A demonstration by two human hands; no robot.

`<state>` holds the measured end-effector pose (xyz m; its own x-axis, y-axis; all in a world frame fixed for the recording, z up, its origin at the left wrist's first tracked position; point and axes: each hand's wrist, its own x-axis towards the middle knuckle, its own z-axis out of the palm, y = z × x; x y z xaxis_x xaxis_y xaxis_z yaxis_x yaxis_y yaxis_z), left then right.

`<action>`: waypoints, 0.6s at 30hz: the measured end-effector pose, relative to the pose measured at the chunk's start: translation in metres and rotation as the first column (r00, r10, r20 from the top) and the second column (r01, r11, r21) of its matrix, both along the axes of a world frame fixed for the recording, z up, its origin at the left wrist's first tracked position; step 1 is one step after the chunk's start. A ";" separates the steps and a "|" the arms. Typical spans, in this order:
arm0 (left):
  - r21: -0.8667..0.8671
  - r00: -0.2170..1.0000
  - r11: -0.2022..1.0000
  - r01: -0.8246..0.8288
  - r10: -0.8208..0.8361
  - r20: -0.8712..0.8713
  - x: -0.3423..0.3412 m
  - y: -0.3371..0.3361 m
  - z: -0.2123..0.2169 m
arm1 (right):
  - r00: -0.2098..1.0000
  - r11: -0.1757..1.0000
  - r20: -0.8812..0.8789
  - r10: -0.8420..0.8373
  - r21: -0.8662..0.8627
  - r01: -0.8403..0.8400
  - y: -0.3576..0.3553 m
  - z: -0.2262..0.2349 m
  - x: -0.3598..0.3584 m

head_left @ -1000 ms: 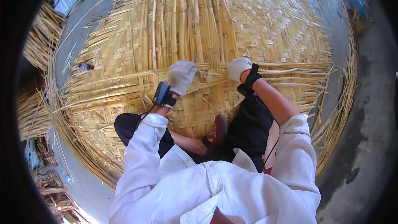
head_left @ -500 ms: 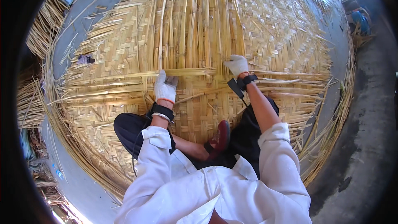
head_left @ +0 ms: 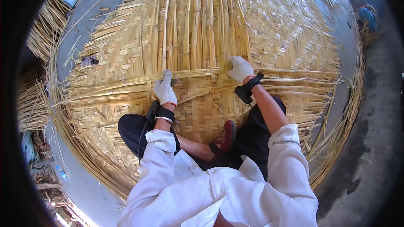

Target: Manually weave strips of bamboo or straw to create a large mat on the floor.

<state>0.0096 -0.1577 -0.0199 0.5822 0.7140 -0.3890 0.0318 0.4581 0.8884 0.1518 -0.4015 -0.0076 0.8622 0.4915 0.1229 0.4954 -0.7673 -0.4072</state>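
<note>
Weaving step: gloved left hand (head_left: 164, 89) and right hand (head_left: 240, 68) each grip closed on crosswise bamboo strip (head_left: 198, 74) over woven mat (head_left: 273, 29). Next, likely: firm, even pressing against the weave.

One large woven bamboo mat (head_left: 269, 29) fills the ground, its centre at twelve o'clock from the seated person. Two gloved hands rest on it: the left hand (head_left: 164, 89) at ten o'clock, the right hand (head_left: 240, 68) at one o'clock. Two black wrist straps show, one per arm. One dark red sandal (head_left: 226, 136) shows. Two piles of loose bamboo strips (head_left: 31, 105) lie at nine and eleven o'clock.
</note>
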 end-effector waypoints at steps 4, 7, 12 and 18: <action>-0.144 0.962 0.978 -0.149 0.177 0.210 -0.003 0.023 -0.003 | 0.963 0.982 -0.268 -0.022 -0.188 -0.030 0.032 0.030 -0.009; -0.175 0.948 0.980 -0.097 0.145 0.284 -0.002 0.018 0.011 | 0.936 0.932 -0.075 0.344 0.147 -0.331 0.061 0.034 -0.031; 0.034 0.888 0.984 0.176 -0.173 0.425 0.001 0.005 0.055 | 0.914 0.916 -0.140 0.381 -0.074 -0.394 0.076 0.033 -0.020; 0.392 0.903 0.815 0.428 -0.406 -0.141 0.046 0.013 0.038 | 0.996 0.971 -0.085 -0.006 0.237 0.026 0.072 0.013 -0.021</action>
<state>0.0556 -0.1444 0.0178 0.8481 0.5062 -0.1564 0.1857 -0.0076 0.9826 0.1305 -0.3291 0.0052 0.8817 0.4432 0.1620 0.4408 -0.6508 -0.6182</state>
